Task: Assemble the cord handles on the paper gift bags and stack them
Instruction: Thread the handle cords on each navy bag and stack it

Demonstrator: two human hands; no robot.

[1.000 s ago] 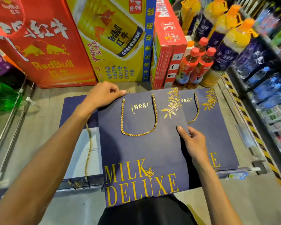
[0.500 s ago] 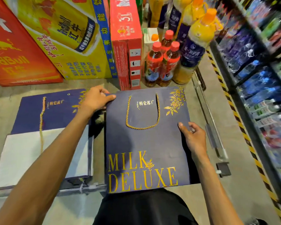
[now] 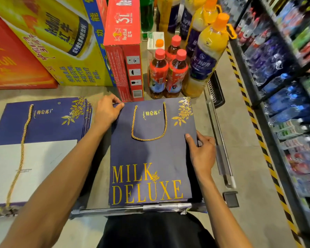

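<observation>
Bag (image 3: 150, 154), navy with gold "MILK DELUXE" lettering, lies flat in the lower middle of the frame, its printed face up. Its gold cord (image 3: 149, 139) is fitted through both top holes and hangs as a loop on the face. More blue edges show under its lower right corner.

The left hand (image 3: 106, 111) holds the bag's upper left corner, fingers curled over the edge. The right hand (image 3: 201, 151) pinches the right edge about halfway down, thumb on the face and fingers tucked at the side. Both forearms reach in from the bottom of the frame.

Just left of the bag, apart from it, sits a stack (image 3: 48, 122) of the same bags. A white sheet (image 3: 43, 167) covers its lower part, and a loose cord (image 3: 21, 149) lies straight down its left side.

Across the bottom runs a metal rail (image 3: 132, 209), touching the bag's lower edge. Beyond the bags stand cartons (image 3: 61, 42) at upper left and centre. Red-capped bottles (image 3: 158, 74) stand just past the bag's top edge, with orange-capped bottles (image 3: 208, 51) beside them. Shelves (image 3: 284, 86) of drinks fill the right side, blurred.
</observation>
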